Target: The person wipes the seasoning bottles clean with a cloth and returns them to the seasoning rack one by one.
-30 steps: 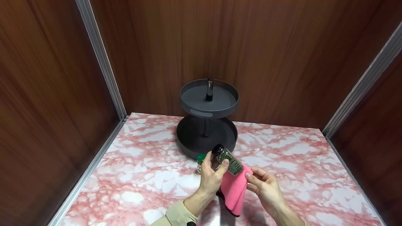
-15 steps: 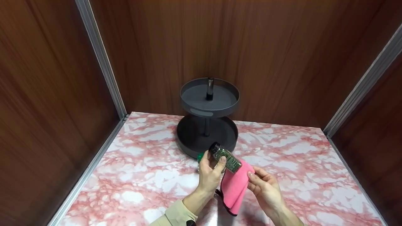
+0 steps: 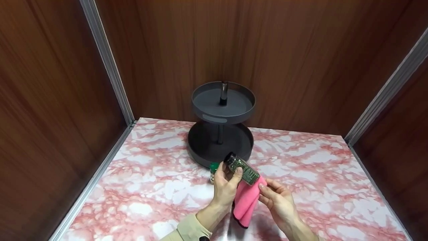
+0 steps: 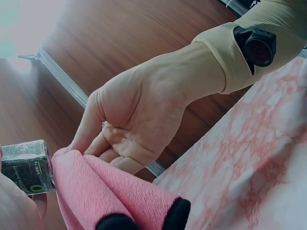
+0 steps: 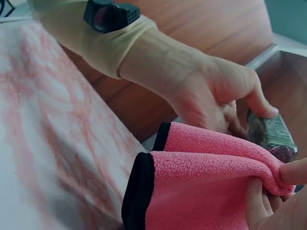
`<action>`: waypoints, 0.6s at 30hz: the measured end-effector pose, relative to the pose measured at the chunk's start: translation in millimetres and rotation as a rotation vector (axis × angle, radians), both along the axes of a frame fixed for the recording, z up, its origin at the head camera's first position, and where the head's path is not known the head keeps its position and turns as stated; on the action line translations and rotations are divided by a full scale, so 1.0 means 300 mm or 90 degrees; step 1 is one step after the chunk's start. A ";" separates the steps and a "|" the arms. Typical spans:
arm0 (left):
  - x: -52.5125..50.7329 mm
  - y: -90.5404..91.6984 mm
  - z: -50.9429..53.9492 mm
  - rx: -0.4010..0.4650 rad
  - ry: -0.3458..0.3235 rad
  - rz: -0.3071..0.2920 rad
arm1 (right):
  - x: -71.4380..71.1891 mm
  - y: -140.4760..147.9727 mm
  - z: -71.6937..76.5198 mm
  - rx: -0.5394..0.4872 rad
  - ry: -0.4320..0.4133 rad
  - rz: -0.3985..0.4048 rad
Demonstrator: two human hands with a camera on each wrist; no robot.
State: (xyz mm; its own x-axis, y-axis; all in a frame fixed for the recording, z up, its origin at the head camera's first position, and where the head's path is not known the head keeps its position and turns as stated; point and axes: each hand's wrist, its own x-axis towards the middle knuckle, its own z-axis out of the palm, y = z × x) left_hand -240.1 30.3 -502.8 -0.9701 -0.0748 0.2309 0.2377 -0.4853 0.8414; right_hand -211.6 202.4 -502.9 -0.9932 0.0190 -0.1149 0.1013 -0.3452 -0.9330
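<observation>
My left hand (image 3: 224, 189) grips a clear spice jar (image 3: 245, 172) with a black cap and green flakes inside, tilted with its cap up and to the left. My right hand (image 3: 279, 201) pinches a pink cloth (image 3: 246, 201) with a dark edge, which hangs down in folds. The cloth touches the jar's bottom end. In the left wrist view the jar's base (image 4: 41, 167) meets the bunched cloth (image 4: 91, 187). The right wrist view has the left thumb lying along the jar (image 5: 271, 132).
A dark grey two-tier round stand (image 3: 223, 115) is behind the hands on the red-and-white marbled table (image 3: 160, 174). Just left of the held jar stands a green-capped jar (image 3: 214, 167), partly hidden by the left hand. Wood-grain panels (image 3: 267, 60) enclose the table.
The right hand and cloth shift slightly right, then back left against the jar's bottom. The jar moves only a little and stays in the left hand.
</observation>
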 end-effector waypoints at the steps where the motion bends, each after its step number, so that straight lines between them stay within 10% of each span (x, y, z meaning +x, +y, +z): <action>1: 0.000 0.001 0.001 -0.001 0.000 0.001 | 0.000 -0.002 0.000 0.001 -0.001 0.001; 18: -0.016 -0.008 -0.009 -0.074 0.033 0.035 | 0.014 0.034 0.009 -0.051 0.046 0.076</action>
State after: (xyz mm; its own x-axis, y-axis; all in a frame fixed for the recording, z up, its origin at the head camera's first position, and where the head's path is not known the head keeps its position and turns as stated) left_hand -245.0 27.9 -505.6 -0.9519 -0.0972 0.2907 0.3057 -0.3701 0.8773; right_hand -207.5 212.5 -500.3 -0.9936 -0.1055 -0.0398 0.0797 -0.4079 -0.9095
